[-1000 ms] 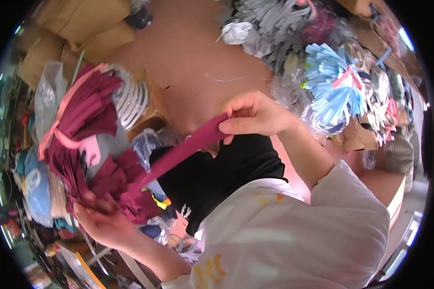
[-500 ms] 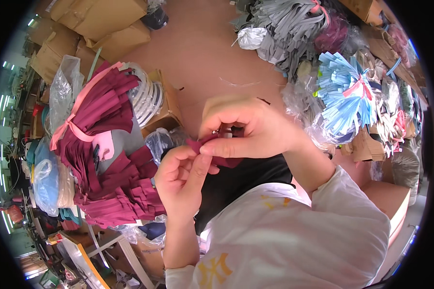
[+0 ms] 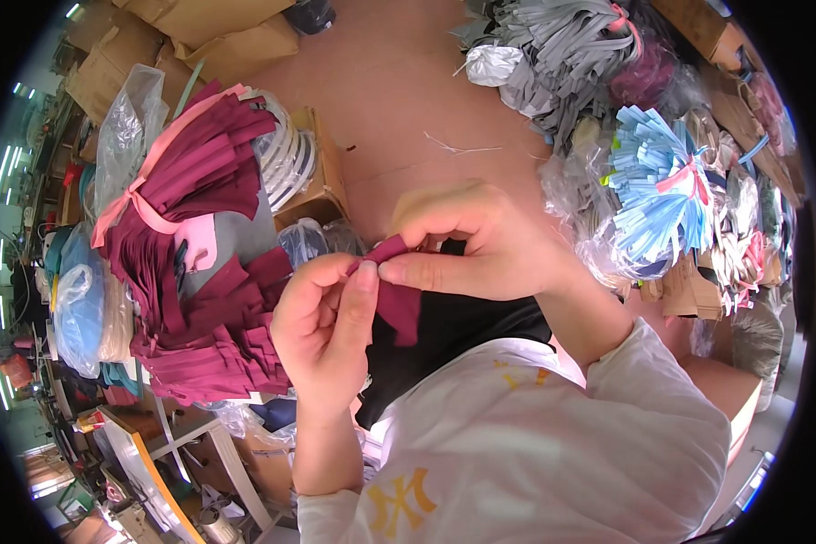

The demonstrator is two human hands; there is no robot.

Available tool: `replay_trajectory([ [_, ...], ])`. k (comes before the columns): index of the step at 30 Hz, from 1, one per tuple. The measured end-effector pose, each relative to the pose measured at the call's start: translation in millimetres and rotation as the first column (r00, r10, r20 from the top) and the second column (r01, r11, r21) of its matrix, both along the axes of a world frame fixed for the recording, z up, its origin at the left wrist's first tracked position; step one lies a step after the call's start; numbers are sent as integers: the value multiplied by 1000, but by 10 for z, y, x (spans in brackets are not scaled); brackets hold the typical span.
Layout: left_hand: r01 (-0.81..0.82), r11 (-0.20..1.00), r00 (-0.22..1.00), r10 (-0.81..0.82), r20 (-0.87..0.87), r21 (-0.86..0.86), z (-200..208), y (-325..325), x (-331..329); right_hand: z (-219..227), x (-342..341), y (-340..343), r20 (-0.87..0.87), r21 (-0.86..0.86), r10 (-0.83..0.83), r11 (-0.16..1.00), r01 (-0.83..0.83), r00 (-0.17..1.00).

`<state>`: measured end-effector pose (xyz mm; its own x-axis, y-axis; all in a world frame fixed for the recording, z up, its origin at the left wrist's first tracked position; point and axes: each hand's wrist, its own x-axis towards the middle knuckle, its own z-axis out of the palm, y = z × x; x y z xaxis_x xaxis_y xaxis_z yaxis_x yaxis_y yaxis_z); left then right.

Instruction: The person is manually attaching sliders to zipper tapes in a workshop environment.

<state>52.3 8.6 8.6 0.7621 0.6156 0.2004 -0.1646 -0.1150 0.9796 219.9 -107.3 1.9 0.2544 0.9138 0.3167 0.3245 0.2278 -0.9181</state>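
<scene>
A small strip of maroon fabric (image 3: 397, 308) is stretched between my hands above my lap. My left hand (image 3: 325, 326) pinches one edge of it between thumb and forefinger. Close beside, touching or nearly so, my right hand (image 3: 471, 243) grips the same strip with thumb and curled fingers. Part of the strip hangs down below the two thumbs. What lies inside the curl of my right fingers is mostly hidden. To the left, a bundle of maroon strips (image 3: 210, 154) tied with a pink band (image 3: 147, 211) lies over more stacked maroon strips (image 3: 213, 358).
Cardboard boxes (image 3: 213, 23) stand at the far left, near a coil of white bands (image 3: 290, 159). On the right are a light blue strip bundle (image 3: 648, 172), a grey strip bundle (image 3: 567, 54) and clear plastic bags. A wooden frame (image 3: 236, 476) stands at lower left.
My left hand has shifted slightly left, its thumb now upright against the fabric. The maroon strip has been turned, and more of it hangs below my hands. The whole view has shifted slightly.
</scene>
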Motion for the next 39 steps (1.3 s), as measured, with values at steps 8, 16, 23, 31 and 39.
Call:
replay_trajectory([
  [8,-61,983,993,77,-86,174,22,16,-44,54,-69,59,20,162,-138,978,133,990],
  [16,-118,937,991,133,-23,329,32,-4,-28,25,-112,82,101,291,-207,941,170,973],
  [23,-145,982,954,170,248,-118,-146,-187,31,-194,-301,136,-71,420,-258,868,263,964],
  [31,-158,945,906,254,340,-285,-283,-235,111,-243,-433,201,-271,376,-282,849,371,921],
  [39,5,922,932,137,336,-387,-276,-161,74,-212,-367,164,-203,346,-263,882,320,943],
])
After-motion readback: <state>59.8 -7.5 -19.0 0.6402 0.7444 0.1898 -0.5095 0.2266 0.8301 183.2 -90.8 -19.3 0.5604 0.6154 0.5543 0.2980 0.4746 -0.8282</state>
